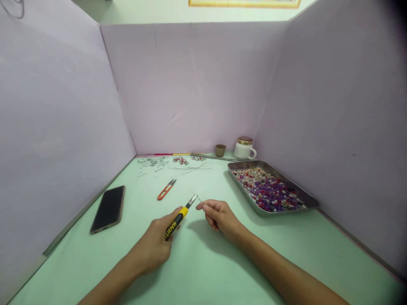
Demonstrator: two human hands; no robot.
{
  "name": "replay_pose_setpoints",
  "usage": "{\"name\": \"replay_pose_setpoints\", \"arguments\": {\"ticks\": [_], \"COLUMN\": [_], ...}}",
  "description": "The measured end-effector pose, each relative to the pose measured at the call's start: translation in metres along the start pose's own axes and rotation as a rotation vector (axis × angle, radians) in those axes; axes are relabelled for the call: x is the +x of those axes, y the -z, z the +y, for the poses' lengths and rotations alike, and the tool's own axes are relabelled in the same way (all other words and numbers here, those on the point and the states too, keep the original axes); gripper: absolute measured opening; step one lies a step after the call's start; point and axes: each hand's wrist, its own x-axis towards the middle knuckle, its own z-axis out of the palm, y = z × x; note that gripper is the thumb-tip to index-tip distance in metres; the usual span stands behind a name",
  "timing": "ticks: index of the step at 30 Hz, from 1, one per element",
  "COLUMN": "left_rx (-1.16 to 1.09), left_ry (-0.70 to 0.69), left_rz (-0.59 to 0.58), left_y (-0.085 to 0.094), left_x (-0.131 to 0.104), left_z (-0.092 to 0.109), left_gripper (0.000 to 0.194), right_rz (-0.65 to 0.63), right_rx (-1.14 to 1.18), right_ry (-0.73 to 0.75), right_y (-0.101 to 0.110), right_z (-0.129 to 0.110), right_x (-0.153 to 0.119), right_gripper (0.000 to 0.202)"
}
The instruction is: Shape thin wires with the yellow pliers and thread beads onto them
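My left hand (155, 241) is closed round a pair of pliers (176, 223) with black and yellow handles, seen edge-on. Their metal jaws point up and away, toward the fingertips of my right hand. My right hand (219, 214) pinches a thin wire (199, 199) between thumb and forefinger, its other fingers curled in. The wire's end lies close by the jaws; whether they grip it I cannot tell. Just beyond the pliers, a pair of orange thread snips (166, 189) lies on the green tabletop (197, 271).
To the right stands a metal tray (244, 194) of mixed beads (270, 192). A phone (108, 209) lies at left. Along the back are wire pieces (152, 162), beaded bits (180, 160), a small brown cup (220, 150) and a lidded white mug (243, 149). Pale panels (190, 84) enclose three sides.
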Motion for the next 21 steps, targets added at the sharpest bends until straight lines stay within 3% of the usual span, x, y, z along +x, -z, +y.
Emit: {"name": "replay_pose_setpoints", "arguments": {"ticks": [5, 10, 12, 17, 21], "left_rx": [-0.623, -1.016, -0.961, -0.451, -0.004], "left_ry": [0.135, 0.105, 0.115, 0.163, 0.036], "left_rz": [-0.344, -0.461, -0.449, -0.263, -0.042], "left_y": [0.008, 0.007, 0.007, 0.011, 0.006], "left_x": [-0.003, -0.002, -0.001, 0.002, 0.004], "left_z": [0.008, 0.004, 0.001, -0.002, -0.005], "left_gripper": [0.035, 0.038, 0.038, 0.034, 0.049], "right_rz": [-0.021, 0.004, 0.023, 0.08, 0.092], "right_rx": [-0.018, -0.052, -0.069, -0.138, -0.162], "right_ry": [0.093, 0.141, 0.14, 0.092, 0.02], "right_y": [0.003, 0.003, 0.003, 0.001, -0.001], "right_z": [0.001, 0.003, 0.004, 0.006, 0.006], "right_x": [0.001, 0.002, 0.002, 0.002, 0.002], "right_gripper": [0.027, 0.027, 0.028, 0.028, 0.03]}}
